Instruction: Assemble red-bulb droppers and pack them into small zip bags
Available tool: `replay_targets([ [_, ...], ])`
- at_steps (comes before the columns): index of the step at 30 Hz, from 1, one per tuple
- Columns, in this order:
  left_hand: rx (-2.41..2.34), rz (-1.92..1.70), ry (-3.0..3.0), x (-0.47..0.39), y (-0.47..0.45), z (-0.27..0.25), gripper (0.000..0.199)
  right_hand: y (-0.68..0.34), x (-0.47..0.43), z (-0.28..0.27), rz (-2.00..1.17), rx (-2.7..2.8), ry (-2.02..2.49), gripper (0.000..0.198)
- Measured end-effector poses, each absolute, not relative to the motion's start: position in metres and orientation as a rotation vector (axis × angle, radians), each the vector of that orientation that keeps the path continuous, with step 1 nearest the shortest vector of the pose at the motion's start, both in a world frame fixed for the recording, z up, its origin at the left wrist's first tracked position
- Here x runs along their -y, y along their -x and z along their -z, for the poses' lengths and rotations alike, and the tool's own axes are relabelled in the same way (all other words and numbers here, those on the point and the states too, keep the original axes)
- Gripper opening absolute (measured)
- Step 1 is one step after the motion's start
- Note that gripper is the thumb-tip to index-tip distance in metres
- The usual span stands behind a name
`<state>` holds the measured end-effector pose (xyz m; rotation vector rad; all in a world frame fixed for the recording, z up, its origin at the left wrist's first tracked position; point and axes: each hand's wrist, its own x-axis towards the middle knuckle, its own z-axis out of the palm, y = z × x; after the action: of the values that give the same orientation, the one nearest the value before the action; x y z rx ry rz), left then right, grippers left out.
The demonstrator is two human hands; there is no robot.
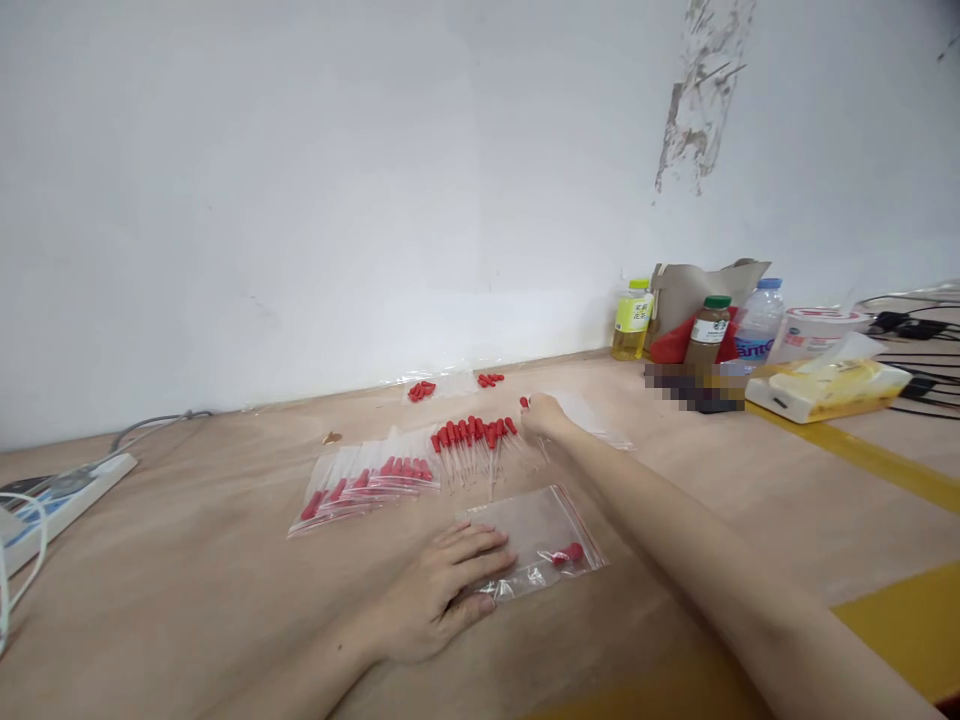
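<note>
My left hand (pixel 442 590) lies with fingers spread on the left end of a transparent zip bag (pixel 517 530). Inside that bag, near its right end, is a red rubber bulb (pixel 571 552). Farther off, my right hand (pixel 544 417) is closed at a dropper, whose red bulb (pixel 524 402) shows at the fingertips; the rest of my grip is hidden. To its left, several glass droppers (pixel 471 430) with red bulbs lie fanned out. Left of these, overlapping zip bags (pixel 360 480) hold red-bulbed droppers.
Loose red bulbs (pixel 421 391) lie on plastic by the wall. More bags (pixel 592 420) sit beyond my right forearm. A power strip (pixel 67 510) is at left. A yellow-capped bottle (pixel 632 320), a green-capped bottle (pixel 709 330) and a tissue pack (pixel 825 388) stand at right.
</note>
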<state>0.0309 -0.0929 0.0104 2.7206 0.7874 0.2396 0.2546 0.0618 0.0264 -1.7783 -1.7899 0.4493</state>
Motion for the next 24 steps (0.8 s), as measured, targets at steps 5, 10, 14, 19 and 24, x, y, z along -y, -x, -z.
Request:
replay_targets([
  [5,-0.787,-0.208,-2.723,0.091,-0.03,-0.009,0.04,-0.302,-0.023,-0.035,-0.597,1.657,1.548,0.019],
  [10,-0.784,-0.163,-2.721,0.088,-0.03,-0.008,0.038,-0.341,0.027,-0.009,-1.027,1.209,1.061,0.026],
  [14,-0.805,-0.177,-2.726,0.087,-0.031,-0.006,0.038,-0.338,0.047,0.013,-1.115,1.147,1.011,0.044],
  [19,-0.805,-0.22,-2.724,0.088,-0.031,-0.004,0.04,-0.329,0.054,0.018,-1.21,1.08,1.018,0.04],
  [24,-0.788,-0.235,-2.723,0.088,-0.031,-0.005,0.041,-0.331,0.057,0.014,-1.216,0.977,1.057,0.033],
])
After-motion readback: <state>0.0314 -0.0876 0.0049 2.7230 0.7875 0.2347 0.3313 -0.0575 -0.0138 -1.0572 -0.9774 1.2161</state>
